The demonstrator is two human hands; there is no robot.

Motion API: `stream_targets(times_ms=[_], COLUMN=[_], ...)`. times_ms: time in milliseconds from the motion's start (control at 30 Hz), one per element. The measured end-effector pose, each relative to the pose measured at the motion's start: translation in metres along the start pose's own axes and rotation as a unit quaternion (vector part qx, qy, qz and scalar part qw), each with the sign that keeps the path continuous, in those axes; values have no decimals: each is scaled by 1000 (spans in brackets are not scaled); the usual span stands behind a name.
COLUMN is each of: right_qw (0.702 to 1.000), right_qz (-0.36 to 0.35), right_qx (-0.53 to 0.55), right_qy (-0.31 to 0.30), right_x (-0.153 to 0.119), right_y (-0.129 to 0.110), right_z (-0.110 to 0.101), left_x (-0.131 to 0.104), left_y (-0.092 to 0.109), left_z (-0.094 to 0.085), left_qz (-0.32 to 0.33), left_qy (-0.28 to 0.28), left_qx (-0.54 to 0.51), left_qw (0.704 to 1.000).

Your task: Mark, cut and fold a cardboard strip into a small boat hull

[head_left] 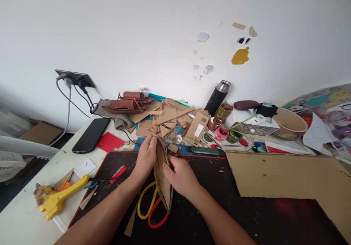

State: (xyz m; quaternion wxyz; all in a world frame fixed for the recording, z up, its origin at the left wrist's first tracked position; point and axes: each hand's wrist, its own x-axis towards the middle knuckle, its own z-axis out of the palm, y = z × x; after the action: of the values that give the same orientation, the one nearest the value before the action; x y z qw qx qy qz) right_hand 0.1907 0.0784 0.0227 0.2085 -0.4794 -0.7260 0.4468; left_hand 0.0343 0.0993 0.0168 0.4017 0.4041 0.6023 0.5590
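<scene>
Centrally, both hands clamped on a folded cardboard piece (162, 172), left hand (146, 157), right hand (181, 177), scissors (150, 210) beneath, near the surface's front edge.

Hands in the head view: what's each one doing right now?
Left hand: closed on the upper edge of the folded cardboard piece.
Right hand: closed on the same cardboard piece, gripping its right side.
</scene>
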Motion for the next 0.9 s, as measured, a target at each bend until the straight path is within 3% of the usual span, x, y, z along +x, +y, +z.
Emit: stream_targets(times_ms=[267,733,900], right_qw=[1000,1000,992], right_qz=[-22,-23,-7], right_qx=[-13,3,118], right_qy=[2,-14,-53], right_x=[-1,-2,0], right_y=[-1,-7,-4], right_z=[-3,-5,-10], left_x=[6,11,18], left_y=[12,16,15], left_z=[-8,-10,-13], left_qz=[-11,-84,-135], left_qy=[-29,-19,-40], left_qx=[-39,-142,-224], left_qw=[999,986,964])
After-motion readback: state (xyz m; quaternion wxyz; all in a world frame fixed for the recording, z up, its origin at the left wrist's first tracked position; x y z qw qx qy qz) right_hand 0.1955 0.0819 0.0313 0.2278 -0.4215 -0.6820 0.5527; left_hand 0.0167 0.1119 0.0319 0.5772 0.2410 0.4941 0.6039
